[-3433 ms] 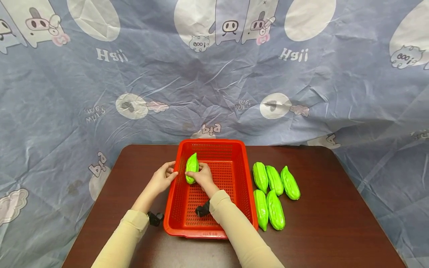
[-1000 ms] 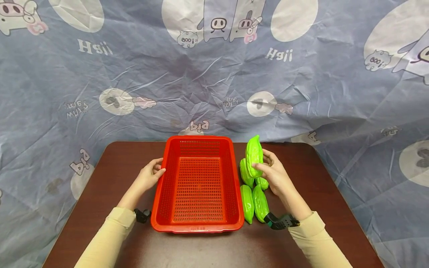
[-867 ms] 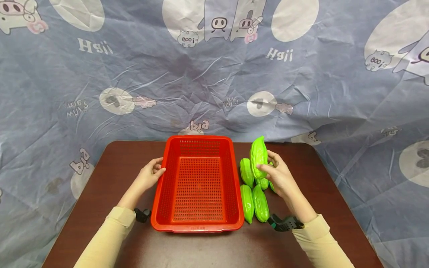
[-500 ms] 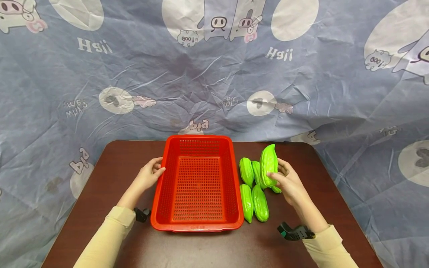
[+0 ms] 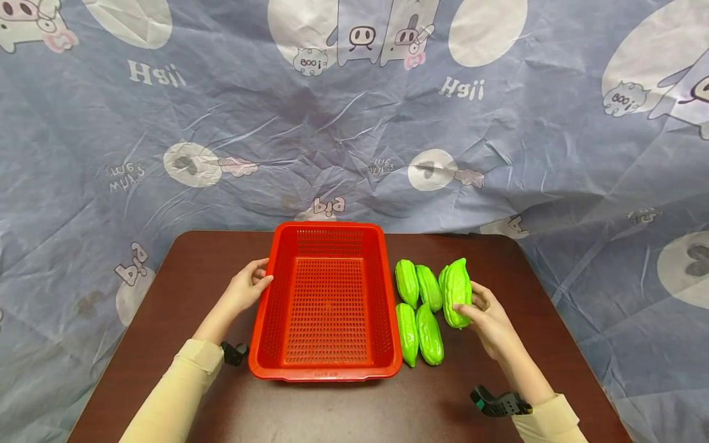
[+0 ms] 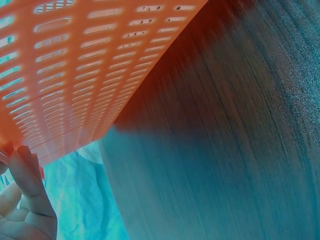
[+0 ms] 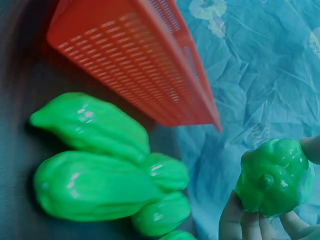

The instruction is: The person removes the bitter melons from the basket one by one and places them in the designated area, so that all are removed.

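Observation:
My right hand grips a bright green bitter melon, thumb on the near side and fingers behind. It is held raised at the right of the other melons. In the right wrist view the held bitter melon shows end-on. Another melon is mostly hidden behind it. Several more bitter melons lie on the table in two short rows. At the left, my left hand pinches the side rim of a red plastic basket; nothing lies inside it. In the left wrist view, fingers touch the basket's rim.
Brown wooden table underneath, with rounded far corners. A blue-grey cartoon-print cloth hangs right behind the table. The basket's right wall stands close to the nearest melons. A black camera band is on my right wrist.
My right hand has lifted the bitter melon out of the basket, carried it right over the others, and lowered it at their right side. My left hand stays on the basket rim.

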`<state>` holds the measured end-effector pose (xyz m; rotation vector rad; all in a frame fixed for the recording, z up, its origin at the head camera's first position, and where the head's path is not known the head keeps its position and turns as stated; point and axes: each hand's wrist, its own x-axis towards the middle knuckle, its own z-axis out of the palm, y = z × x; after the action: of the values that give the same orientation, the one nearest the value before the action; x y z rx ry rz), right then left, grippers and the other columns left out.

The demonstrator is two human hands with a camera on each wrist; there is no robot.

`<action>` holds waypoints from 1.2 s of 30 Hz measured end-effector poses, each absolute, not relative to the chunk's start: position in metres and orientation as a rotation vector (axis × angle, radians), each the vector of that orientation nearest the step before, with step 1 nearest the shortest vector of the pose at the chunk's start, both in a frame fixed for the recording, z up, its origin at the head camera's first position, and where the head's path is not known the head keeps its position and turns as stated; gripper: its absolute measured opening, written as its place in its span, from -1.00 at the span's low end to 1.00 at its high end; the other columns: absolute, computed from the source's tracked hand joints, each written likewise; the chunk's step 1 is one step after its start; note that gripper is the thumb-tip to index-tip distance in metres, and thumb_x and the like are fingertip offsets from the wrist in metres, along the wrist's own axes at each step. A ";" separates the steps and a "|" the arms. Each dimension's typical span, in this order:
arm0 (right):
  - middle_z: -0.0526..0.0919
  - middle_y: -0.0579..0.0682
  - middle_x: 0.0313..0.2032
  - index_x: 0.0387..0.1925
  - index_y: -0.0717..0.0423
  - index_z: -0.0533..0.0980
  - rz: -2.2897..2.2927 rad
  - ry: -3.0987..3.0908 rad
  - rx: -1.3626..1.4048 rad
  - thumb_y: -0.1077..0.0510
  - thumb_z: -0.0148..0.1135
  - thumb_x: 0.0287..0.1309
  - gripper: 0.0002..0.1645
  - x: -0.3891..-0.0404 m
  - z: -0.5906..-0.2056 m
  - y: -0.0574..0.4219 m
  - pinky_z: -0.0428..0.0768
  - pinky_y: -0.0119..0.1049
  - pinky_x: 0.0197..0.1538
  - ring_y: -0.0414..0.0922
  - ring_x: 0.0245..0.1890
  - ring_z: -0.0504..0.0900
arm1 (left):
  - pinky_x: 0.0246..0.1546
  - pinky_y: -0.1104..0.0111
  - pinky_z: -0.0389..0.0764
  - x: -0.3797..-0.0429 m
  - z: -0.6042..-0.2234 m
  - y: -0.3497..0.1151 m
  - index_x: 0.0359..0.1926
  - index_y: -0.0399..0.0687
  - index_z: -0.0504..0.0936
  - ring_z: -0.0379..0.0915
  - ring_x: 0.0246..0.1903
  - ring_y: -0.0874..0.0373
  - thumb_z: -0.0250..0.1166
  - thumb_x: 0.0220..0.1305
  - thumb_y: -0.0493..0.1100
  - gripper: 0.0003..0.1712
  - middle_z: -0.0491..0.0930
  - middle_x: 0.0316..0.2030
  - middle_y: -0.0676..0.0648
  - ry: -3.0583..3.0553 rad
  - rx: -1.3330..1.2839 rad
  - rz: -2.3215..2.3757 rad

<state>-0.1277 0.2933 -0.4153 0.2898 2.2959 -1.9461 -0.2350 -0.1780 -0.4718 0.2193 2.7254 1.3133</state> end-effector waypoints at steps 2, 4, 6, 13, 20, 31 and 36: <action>0.22 0.23 0.24 0.51 0.28 -0.17 -1.932 2.302 0.307 0.28 0.12 0.28 -0.06 -0.124 -0.421 0.297 0.58 -0.42 -0.17 -0.40 -0.19 0.55 | -0.20 0.18 0.62 -0.235 -0.472 -0.178 0.41 -0.32 0.25 0.56 -0.13 -0.13 0.15 0.45 -0.23 -0.40 0.53 -0.04 -0.34 2.723 0.217 1.313; 0.24 0.22 0.23 0.50 0.27 -0.15 -1.914 2.310 0.323 0.27 0.13 0.28 -0.07 -0.121 -0.427 0.299 0.59 -0.41 -0.17 -0.39 -0.19 0.56 | -0.19 0.18 0.62 -0.235 -0.472 -0.178 0.41 -0.32 0.25 0.56 -0.13 -0.13 0.15 0.45 -0.22 -0.40 0.53 -0.04 -0.33 2.721 0.215 1.313; 0.25 0.23 0.23 0.50 0.28 -0.14 -1.887 2.322 0.338 0.26 0.15 0.27 -0.07 -0.117 -0.433 0.302 0.59 -0.40 -0.18 -0.40 -0.19 0.55 | -0.19 0.19 0.62 -0.235 -0.472 -0.178 0.41 -0.31 0.25 0.55 -0.12 -0.13 0.15 0.45 -0.22 -0.40 0.52 -0.04 -0.33 2.720 0.214 1.313; 0.22 0.33 0.30 0.49 0.28 -0.08 -1.733 2.413 0.375 0.26 0.20 0.26 -0.08 -0.108 -0.453 0.309 0.58 -0.43 -0.18 -0.39 -0.15 0.50 | -0.20 0.18 0.62 -0.235 -0.472 -0.179 0.41 -0.32 0.24 0.56 -0.13 -0.13 0.14 0.45 -0.22 -0.40 0.53 -0.03 -0.34 2.718 0.219 1.316; 0.29 0.36 0.27 0.47 0.31 -0.02 -1.533 2.560 0.381 0.22 0.30 0.22 -0.05 -0.103 -0.467 0.313 0.59 -0.42 -0.20 0.03 0.05 0.51 | -0.19 0.18 0.63 -0.236 -0.473 -0.178 0.41 -0.32 0.24 0.55 -0.11 -0.14 0.14 0.46 -0.22 -0.40 0.53 -0.02 -0.34 2.715 0.220 1.318; 0.31 0.42 0.24 0.45 0.37 0.02 -1.363 2.674 0.379 0.20 0.37 0.16 -0.01 -0.103 -0.482 0.315 0.57 -0.38 -0.27 0.22 0.09 0.49 | -0.21 0.20 0.62 -0.236 -0.472 -0.178 0.40 -0.34 0.25 0.55 -0.14 -0.13 0.14 0.45 -0.23 -0.41 0.53 -0.05 -0.34 2.717 0.229 1.335; 0.34 0.43 0.23 0.43 0.38 0.06 -1.301 2.695 0.389 0.17 0.40 0.13 -0.01 -0.100 -0.491 0.315 0.56 -0.35 -0.25 0.22 0.09 0.49 | -0.22 0.22 0.61 -0.236 -0.473 -0.178 0.40 -0.34 0.25 0.55 -0.15 -0.12 0.14 0.45 -0.23 -0.41 0.54 -0.06 -0.33 2.716 0.223 1.338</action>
<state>-0.1004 0.3151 -0.4908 0.3892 2.6946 -1.3011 -0.2365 -0.1781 -0.4730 0.2228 2.7158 1.3383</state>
